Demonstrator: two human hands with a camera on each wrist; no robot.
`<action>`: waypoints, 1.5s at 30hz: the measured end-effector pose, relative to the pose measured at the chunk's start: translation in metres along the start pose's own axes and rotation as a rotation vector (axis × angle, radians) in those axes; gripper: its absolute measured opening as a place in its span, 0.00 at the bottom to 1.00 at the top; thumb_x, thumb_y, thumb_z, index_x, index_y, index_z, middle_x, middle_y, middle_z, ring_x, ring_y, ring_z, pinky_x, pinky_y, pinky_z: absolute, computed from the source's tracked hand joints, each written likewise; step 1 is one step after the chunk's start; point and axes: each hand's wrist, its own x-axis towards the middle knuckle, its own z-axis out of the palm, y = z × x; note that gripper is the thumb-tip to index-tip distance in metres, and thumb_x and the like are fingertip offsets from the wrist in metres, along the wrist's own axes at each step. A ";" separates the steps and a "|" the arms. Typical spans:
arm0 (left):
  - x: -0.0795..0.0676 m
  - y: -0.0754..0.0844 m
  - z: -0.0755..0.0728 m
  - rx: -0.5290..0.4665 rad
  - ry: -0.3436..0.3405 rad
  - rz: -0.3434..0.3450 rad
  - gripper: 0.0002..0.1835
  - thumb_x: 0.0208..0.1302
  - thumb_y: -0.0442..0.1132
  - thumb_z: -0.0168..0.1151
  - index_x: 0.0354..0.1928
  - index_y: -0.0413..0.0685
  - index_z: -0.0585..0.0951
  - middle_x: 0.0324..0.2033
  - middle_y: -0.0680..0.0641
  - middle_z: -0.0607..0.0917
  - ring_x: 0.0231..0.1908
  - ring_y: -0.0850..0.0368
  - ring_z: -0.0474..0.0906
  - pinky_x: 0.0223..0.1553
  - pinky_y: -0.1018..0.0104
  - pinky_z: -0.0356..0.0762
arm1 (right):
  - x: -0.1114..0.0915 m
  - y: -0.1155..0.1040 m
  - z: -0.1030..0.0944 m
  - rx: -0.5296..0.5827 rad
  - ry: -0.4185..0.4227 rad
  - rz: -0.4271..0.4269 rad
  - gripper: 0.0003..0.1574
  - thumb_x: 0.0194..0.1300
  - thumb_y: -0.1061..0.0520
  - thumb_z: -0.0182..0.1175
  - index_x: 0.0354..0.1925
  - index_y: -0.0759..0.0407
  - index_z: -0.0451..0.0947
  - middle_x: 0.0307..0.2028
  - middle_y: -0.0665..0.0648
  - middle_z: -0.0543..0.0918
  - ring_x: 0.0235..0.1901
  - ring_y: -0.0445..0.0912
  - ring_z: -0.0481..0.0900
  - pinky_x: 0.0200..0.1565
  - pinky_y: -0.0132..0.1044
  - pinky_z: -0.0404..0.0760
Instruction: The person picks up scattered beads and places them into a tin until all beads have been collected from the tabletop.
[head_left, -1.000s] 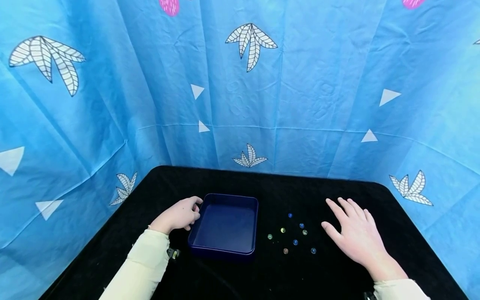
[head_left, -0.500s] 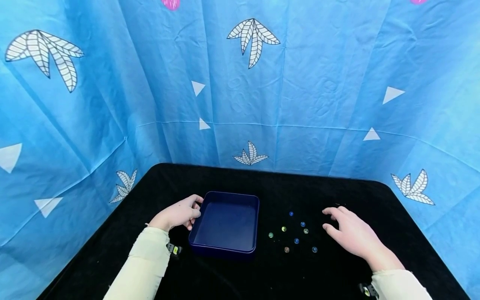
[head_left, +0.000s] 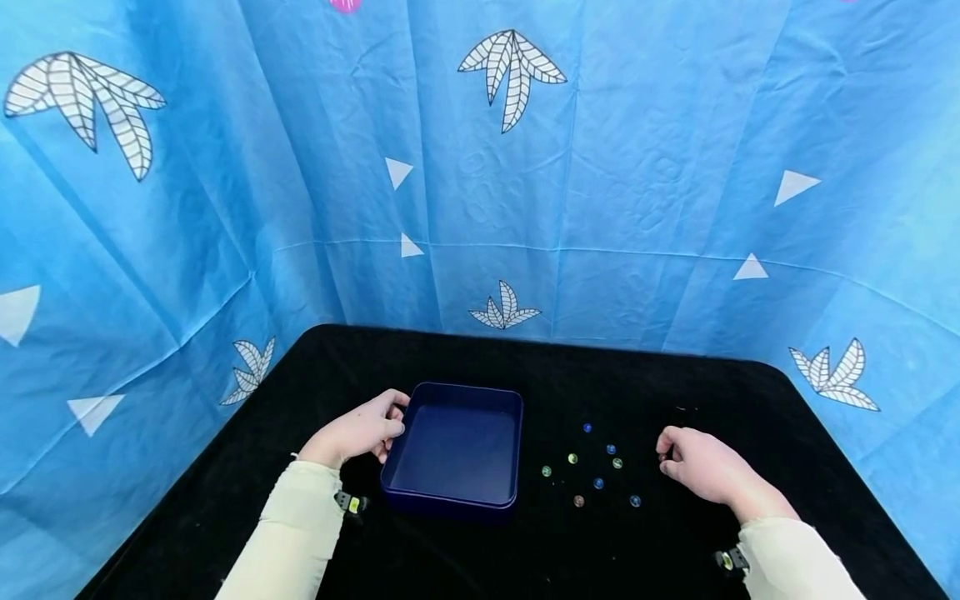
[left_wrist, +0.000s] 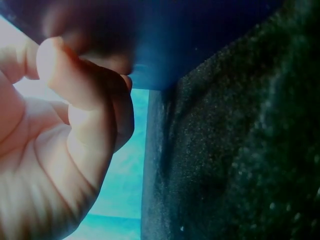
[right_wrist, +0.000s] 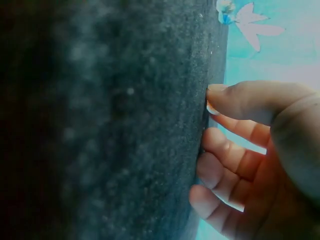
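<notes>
I am looking down at a blue cloth backdrop printed with white leaves, which is wrapping round a black table; on the table a dark blue tray is sitting left of centre, and I am seeing nothing in it; the left hand is resting against the tray's left wall, its fingers curling round the near left corner and gripping the rim, as the left wrist view is showing from close up; the right hand is lying on the table well to the right, its fingers curling inward with the tips touching the black surface; I cannot tell whether it is pinching anything; between the tray and that hand a scatter of small marbles is lying loose on the table, blue, green and amber, apart from one another, the nearest just left of the right hand's fingertips.
</notes>
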 end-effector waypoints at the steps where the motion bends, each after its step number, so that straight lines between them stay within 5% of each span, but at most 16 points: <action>1: 0.000 0.001 -0.001 0.003 -0.002 0.003 0.24 0.68 0.30 0.51 0.66 0.37 0.65 0.37 0.41 0.72 0.27 0.50 0.72 0.27 0.57 0.77 | 0.001 0.001 0.001 0.008 0.004 -0.003 0.09 0.61 0.59 0.66 0.38 0.52 0.76 0.24 0.47 0.71 0.23 0.42 0.68 0.31 0.43 0.70; 14: 0.000 -0.005 0.001 -0.012 -0.019 0.017 0.23 0.70 0.31 0.52 0.66 0.37 0.65 0.36 0.42 0.72 0.27 0.50 0.73 0.27 0.57 0.78 | -0.003 0.004 0.005 0.018 0.022 -0.012 0.10 0.60 0.59 0.67 0.33 0.50 0.73 0.23 0.47 0.70 0.23 0.42 0.67 0.30 0.42 0.68; 24: -0.002 -0.008 0.001 -0.010 -0.026 0.027 0.24 0.70 0.32 0.52 0.67 0.37 0.65 0.37 0.42 0.72 0.28 0.50 0.73 0.28 0.56 0.78 | -0.007 -0.005 0.005 0.010 0.080 0.055 0.10 0.68 0.48 0.65 0.33 0.46 0.73 0.22 0.45 0.72 0.21 0.42 0.68 0.26 0.41 0.67; 33: -0.003 -0.009 0.000 -0.013 -0.025 0.026 0.25 0.69 0.32 0.53 0.67 0.37 0.65 0.37 0.42 0.71 0.28 0.50 0.73 0.28 0.56 0.78 | 0.001 -0.050 0.004 0.041 0.183 -0.023 0.09 0.64 0.48 0.67 0.32 0.40 0.75 0.19 0.42 0.69 0.18 0.40 0.65 0.23 0.38 0.65; 45: -0.002 -0.006 -0.003 -0.003 -0.045 0.044 0.23 0.71 0.33 0.50 0.66 0.38 0.65 0.37 0.42 0.71 0.27 0.51 0.73 0.28 0.58 0.79 | 0.022 -0.138 0.010 0.337 0.176 -0.160 0.03 0.67 0.49 0.66 0.37 0.40 0.80 0.17 0.44 0.69 0.15 0.39 0.66 0.23 0.37 0.70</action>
